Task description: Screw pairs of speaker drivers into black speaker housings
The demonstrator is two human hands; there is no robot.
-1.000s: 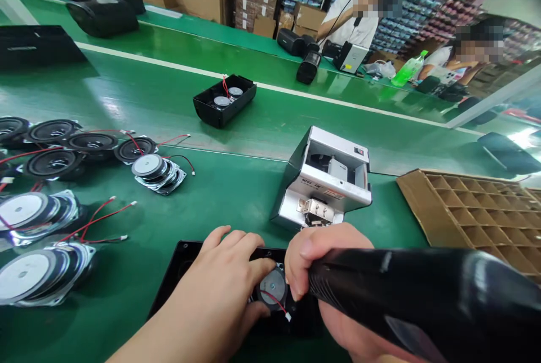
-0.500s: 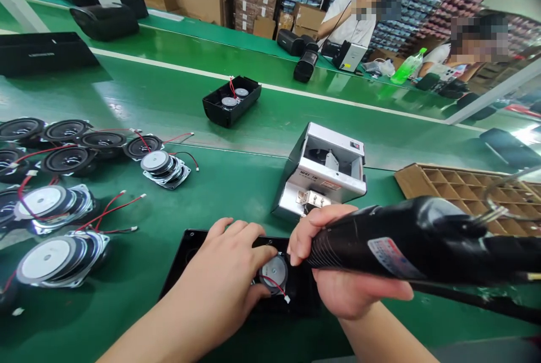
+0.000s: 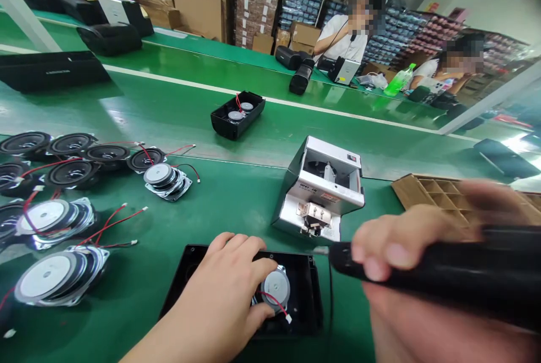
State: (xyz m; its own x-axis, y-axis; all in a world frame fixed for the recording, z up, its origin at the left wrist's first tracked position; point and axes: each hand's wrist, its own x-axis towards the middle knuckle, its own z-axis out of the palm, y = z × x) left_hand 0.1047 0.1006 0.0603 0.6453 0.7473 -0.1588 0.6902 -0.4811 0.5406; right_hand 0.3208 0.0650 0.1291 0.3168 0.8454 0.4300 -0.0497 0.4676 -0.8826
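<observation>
The left hand [image 3: 230, 287] lies over a black case [image 3: 310, 301] on the near part of the table [image 3: 228, 208], thumb and forefinger closed about the speaker [image 3: 277, 287] sitting inside, toward the case's right end. Over on the right, the other hand, the right hand [image 3: 408, 236], is wrapped round a blurred driver [image 3: 460, 275] whose tip points at the case's far right corner, though I can't tell whether they touch. Loose speakers [image 3: 46, 275] crowd the table's left side, and a silver machine [image 3: 327, 189] stands near its far edge.
</observation>
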